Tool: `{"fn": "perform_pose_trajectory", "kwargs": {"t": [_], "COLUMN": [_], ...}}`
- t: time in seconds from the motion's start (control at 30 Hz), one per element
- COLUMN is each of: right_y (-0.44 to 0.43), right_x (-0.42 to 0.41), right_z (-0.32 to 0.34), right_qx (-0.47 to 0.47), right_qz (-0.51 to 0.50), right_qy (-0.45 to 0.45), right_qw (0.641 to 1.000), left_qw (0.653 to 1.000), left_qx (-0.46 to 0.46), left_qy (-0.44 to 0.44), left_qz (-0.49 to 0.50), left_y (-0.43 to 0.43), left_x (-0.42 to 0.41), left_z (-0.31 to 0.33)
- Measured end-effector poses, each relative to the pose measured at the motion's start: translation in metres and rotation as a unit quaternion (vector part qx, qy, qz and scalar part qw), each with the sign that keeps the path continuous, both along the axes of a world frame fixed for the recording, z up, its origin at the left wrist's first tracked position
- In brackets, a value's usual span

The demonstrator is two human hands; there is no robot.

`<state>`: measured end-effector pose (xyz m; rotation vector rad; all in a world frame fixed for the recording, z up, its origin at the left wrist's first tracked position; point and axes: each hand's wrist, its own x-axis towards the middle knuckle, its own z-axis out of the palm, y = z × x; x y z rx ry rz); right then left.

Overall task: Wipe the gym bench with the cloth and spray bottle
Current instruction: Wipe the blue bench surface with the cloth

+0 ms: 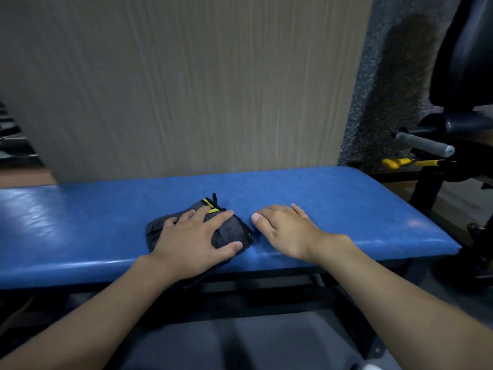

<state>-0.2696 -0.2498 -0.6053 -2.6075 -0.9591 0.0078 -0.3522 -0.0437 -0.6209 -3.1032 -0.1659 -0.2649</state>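
A blue padded gym bench [333,198] runs across the view in front of me. On its middle lies a folded dark grey cloth [230,232] with a black and yellow trim. My left hand [192,236] presses flat on the cloth, fingers spread and straight. My right hand [286,229] rests flat on the bare blue padding just right of the cloth, apart from it. No spray bottle is in view.
A beige wall panel [186,84] stands right behind the bench. At the right is a black gym machine [464,62] with a grey-gripped handle [424,144] and a yellow lever [400,162]. The bench's black frame [266,287] shows below the padding.
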Motion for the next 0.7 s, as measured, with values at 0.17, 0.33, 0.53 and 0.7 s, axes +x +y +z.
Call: {"fn": "perform_pose_trajectory", "kwargs": {"t": [0.17,0.33,0.53,0.7], "right_y": [0.077,0.16,0.248,0.303], "right_x": [-0.01,-0.025,-0.042,-0.057], "right_z": [-0.002,-0.004,-0.003,-0.003], "right_qx": [-0.013,-0.024,-0.024,-0.027], "right_qz": [0.061,0.109,0.171,0.213], "right_qy": [-0.005,-0.012,-0.017,-0.002], "right_qw": [0.998,0.994,0.985,0.977], "left_qw": [1.0,0.999,0.994,0.982], "left_qx": [0.004,-0.004,-0.019,-0.039], "left_qy": [-0.004,0.014,0.033,0.022], "left_qz": [0.027,0.048,0.099,0.181], "left_y": [0.068,0.132,0.211,0.28], "left_x": [-0.023,-0.047,-0.078,-0.109], "left_z": [-0.002,0.004,0.01,0.014]}}
